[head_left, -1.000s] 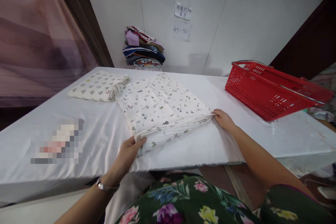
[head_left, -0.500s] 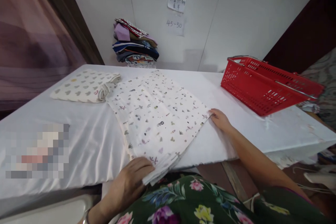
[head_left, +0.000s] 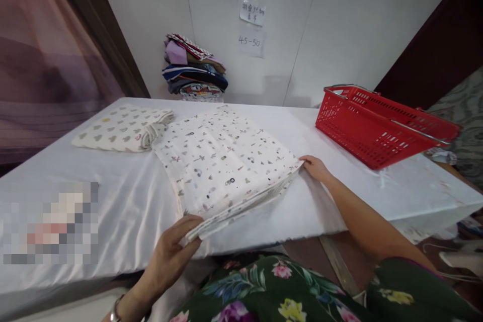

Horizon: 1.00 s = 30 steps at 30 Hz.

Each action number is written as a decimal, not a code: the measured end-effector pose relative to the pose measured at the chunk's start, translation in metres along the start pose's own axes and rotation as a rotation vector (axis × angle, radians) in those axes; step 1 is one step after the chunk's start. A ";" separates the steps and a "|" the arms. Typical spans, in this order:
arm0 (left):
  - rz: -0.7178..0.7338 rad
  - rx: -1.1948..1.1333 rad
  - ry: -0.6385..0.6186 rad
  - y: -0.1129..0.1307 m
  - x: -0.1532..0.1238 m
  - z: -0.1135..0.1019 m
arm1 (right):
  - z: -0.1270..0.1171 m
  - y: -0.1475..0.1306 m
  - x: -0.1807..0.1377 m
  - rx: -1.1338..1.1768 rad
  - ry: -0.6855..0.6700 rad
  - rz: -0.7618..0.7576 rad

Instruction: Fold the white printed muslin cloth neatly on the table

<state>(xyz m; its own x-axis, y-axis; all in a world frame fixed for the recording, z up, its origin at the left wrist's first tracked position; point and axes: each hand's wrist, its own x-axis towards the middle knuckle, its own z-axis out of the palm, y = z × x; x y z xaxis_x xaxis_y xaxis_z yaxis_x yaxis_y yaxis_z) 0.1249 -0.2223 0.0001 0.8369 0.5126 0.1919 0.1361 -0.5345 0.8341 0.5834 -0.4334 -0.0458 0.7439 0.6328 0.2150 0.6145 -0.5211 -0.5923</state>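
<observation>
A white cloth (head_left: 226, 156) with small printed figures lies in layers on the table, its near edge raised between my hands. My left hand (head_left: 175, 244) grips the near left corner, the layers pinched between thumb and fingers. At the right corner, my right hand (head_left: 315, 167) pinches the same cloth with its fingertips. Touching the cloth's far left side is a folded cream cloth (head_left: 113, 128) with grey shapes, one end of it rolled or bunched.
A red plastic basket (head_left: 377, 131) with metal handles stands at the right on the white-covered table (head_left: 124, 201). A stack of folded fabrics (head_left: 196, 68) is by the wall at the back. A blurred-out item (head_left: 56, 226) lies at the left.
My left hand has moved up and slightly left with the near corner, lifting the edge so that its layers show. My right hand stays on the right corner.
</observation>
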 end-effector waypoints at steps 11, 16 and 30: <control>-0.355 -0.156 -0.006 -0.011 0.009 0.004 | 0.003 0.000 -0.001 -0.023 0.031 0.058; 0.190 0.194 -0.270 0.003 -0.001 0.004 | -0.001 0.000 -0.007 -0.060 0.040 0.000; 0.381 0.529 -0.385 0.005 -0.009 0.016 | -0.002 -0.001 -0.002 -0.116 0.081 0.166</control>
<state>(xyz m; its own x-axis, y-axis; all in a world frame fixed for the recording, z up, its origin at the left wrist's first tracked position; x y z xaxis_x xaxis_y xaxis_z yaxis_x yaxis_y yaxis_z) 0.1260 -0.2404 -0.0054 0.9899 0.0089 0.1416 -0.0443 -0.9287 0.3683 0.5817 -0.4355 -0.0446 0.8531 0.4873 0.1864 0.5046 -0.6799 -0.5321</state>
